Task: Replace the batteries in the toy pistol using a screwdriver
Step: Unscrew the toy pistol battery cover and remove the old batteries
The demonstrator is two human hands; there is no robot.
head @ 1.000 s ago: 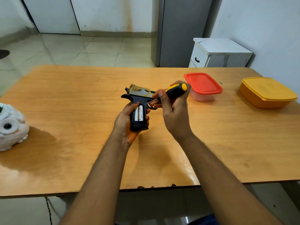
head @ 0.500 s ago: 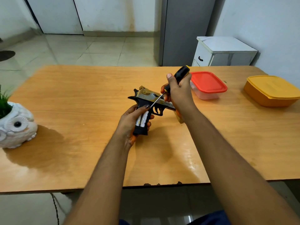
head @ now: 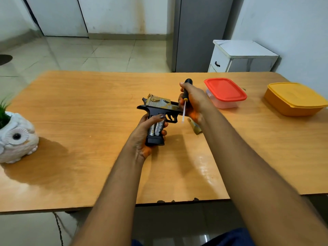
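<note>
My left hand (head: 142,137) grips the black-and-gold toy pistol (head: 160,108) by its handle, above the middle of the wooden table (head: 88,107). The handle's side is open and two white batteries (head: 156,128) sit in it side by side. My right hand (head: 193,102) holds the screwdriver (head: 185,96) by its black and yellow handle, just right of the pistol. Its metal shaft points down and is clear of the pistol. A small gold-coloured piece (head: 195,127) lies on the table under my right wrist; it may be the battery cover.
A clear box with a red lid (head: 224,91) stands right of my right hand, and an orange lidded box (head: 294,98) at the far right. A white owl planter (head: 16,139) sits at the table's left edge. A white cabinet (head: 243,55) stands behind the table.
My right hand has pulled the screwdriver tip away from the pistol's handle, swung it right and turned the shaft downward. The left hand keeps its hold on the pistol.
</note>
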